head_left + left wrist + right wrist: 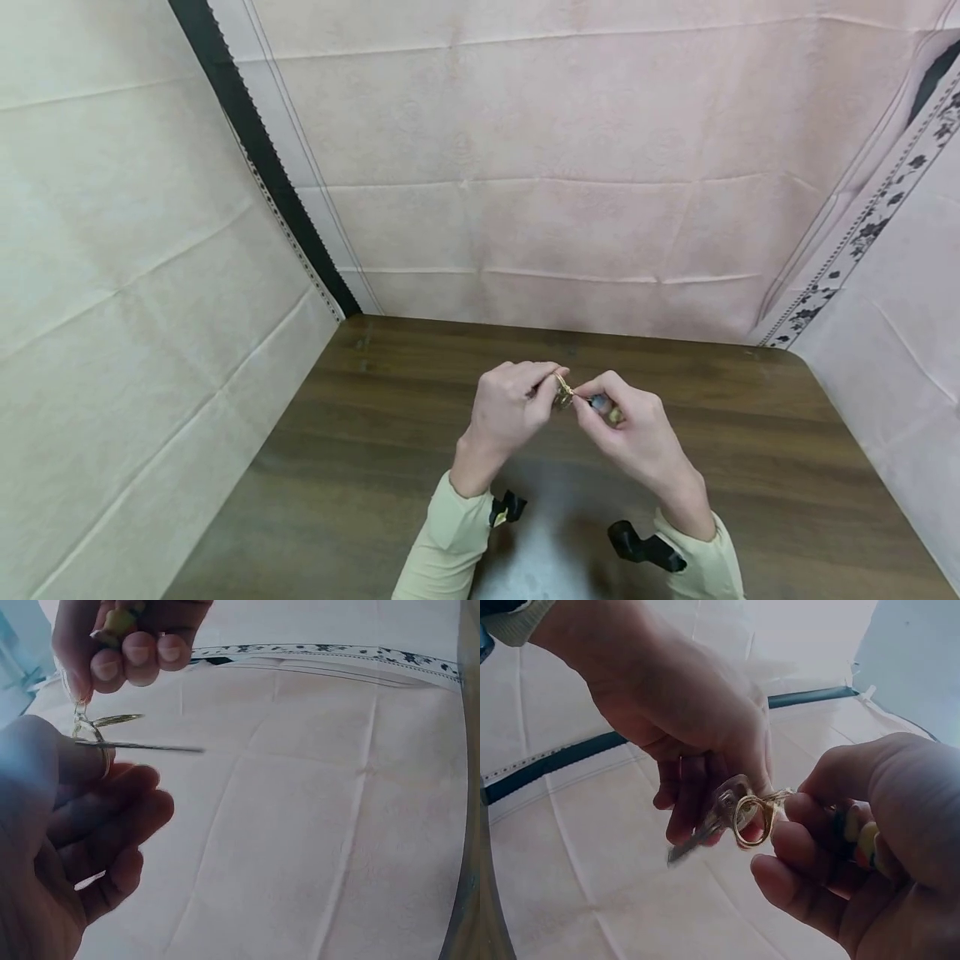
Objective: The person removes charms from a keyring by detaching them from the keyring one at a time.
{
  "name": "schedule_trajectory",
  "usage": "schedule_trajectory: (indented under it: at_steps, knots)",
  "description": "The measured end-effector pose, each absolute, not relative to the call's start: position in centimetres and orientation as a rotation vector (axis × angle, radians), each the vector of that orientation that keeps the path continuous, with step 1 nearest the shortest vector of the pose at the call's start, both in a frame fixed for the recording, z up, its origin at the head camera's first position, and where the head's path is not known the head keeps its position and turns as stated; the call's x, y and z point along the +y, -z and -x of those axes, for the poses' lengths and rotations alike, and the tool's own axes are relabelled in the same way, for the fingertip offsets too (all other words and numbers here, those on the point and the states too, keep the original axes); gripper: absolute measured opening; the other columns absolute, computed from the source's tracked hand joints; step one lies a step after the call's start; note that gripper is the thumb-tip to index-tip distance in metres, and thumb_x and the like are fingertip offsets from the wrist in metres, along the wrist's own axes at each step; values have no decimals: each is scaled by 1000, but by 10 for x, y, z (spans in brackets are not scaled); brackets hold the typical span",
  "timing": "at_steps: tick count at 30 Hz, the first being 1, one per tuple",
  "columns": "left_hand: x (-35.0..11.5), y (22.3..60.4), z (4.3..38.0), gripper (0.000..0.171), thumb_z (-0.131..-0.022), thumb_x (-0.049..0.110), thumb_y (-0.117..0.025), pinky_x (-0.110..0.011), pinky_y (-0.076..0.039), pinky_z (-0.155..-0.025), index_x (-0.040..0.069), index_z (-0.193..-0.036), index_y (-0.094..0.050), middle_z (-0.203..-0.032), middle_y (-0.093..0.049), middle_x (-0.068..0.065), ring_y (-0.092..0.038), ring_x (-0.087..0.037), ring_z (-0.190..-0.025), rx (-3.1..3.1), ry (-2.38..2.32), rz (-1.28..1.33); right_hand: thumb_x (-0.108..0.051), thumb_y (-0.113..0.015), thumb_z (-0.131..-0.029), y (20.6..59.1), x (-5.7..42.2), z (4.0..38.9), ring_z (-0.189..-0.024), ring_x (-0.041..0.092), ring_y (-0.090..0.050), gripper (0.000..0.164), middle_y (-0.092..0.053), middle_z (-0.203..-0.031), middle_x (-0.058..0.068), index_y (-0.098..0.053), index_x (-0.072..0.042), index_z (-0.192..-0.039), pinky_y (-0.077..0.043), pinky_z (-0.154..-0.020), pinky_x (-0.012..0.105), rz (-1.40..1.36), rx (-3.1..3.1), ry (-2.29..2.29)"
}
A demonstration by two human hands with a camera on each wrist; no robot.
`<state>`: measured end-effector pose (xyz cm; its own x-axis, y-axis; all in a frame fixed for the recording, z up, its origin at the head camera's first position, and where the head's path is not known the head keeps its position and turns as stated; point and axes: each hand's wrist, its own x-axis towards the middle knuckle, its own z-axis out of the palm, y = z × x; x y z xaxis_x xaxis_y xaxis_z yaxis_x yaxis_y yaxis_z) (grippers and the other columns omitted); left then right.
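Over the wooden table, my left hand [512, 406] pinches a gold-coloured key ring [739, 822] between thumb and forefinger. Slim metal keys hang off the ring; one long key [154, 747] sticks out past the left thumb in the left wrist view. My right hand [632, 427] faces it, thumb and forefinger pinching the small gold chain end of a keychain [781, 793] joined to the ring. A colourful charm [866, 844] in yellow, green and red lies inside the curled right fingers, partly hidden.
The brown wooden table [360, 467] lies under both hands. Pale cloth walls [555, 167] stand behind and at both sides, with a dark strip [277, 175] in the left corner. Black straps [647, 546] sit at the light sleeves.
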<state>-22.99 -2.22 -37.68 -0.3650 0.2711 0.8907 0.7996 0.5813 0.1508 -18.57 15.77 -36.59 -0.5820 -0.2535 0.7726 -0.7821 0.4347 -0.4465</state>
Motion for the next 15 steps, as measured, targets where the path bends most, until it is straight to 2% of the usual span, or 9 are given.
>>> schedule_trajectory:
  at_steps: [6, 15]
  knots:
    - [-35, 376, 235, 22, -93, 10, -60, -12, -36, -48, 12, -75, -72, -62, -64, 7, -46, 0, -48, -1954, 928, 741, 10, -68, -79, 364, 162, 180, -63, -7, -53, 24, -65, -70, -6, -65, -13, -87, -42, -55, 11, -855, -2063, -1169]
    - [-41, 374, 235, 15, -96, 14, -61, -11, -41, -53, 11, -87, -73, -72, -69, 5, -52, 1, -56, -2033, 1019, 742, 6, -69, -81, 361, 167, 181, -61, -6, -51, 21, -66, -73, -6, -65, -12, -90, -41, -55, 12, -832, -2081, -1156]
